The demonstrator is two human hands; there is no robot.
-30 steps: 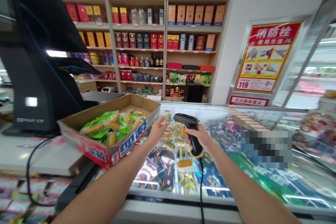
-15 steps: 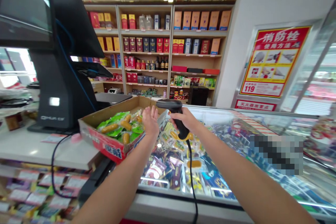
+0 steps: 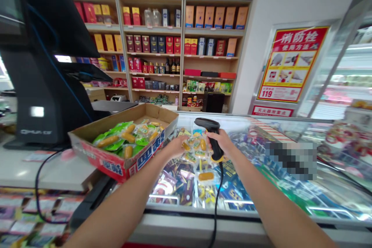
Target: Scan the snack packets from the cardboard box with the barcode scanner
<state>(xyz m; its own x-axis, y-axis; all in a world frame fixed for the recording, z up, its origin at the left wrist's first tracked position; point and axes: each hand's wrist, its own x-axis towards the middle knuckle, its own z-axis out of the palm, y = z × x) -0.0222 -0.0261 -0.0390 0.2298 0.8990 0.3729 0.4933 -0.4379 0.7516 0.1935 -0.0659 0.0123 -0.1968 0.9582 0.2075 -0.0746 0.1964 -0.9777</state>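
Okay, on my remote feed, far left, a black POS terminal (image 3: pixel 43 85) stands on a white counter (image 3: pixel 37 174), with a black cable (image 3: pixel 36 186) hanging over the counter's front edge. Just right of the terminal, a red-printed cardboard carton (image 3: pixel 116 166) sits tilted at the counter's edge, holding green-and-clear sausage packs (image 3: pixel 124 139). Behind it are wooden shelves (image 3: pixel 154 29) full of boxed liquor (image 3: pixel 161 44) and some bottles.

My left hand (image 3: pixel 176 148) is just beside the carton's right corner, palm down, fingers loosely curled over small yellow-and-clear packets (image 3: pixel 193 149) lying on the glass-topped freezer (image 3: pixel 192 217). I can't tell if those fingers are pinching anything. More packets sit under the glass. My right hand (image 3: pixel 217 143) is closed around the grip of a black barcode scanner (image 3: pixel 203 124), which is held above the packets with its head pointing left, and its coiled-free black lead (image 3: pixel 217 190) drops past the freezer's front edge.

Further right, a blurred pixelated patch (image 3: pixel 290 161) covers part of the freezer top. On the white wall behind is a red-and-yellow fire hydrant instruction poster (image 3: pixel 292 64).
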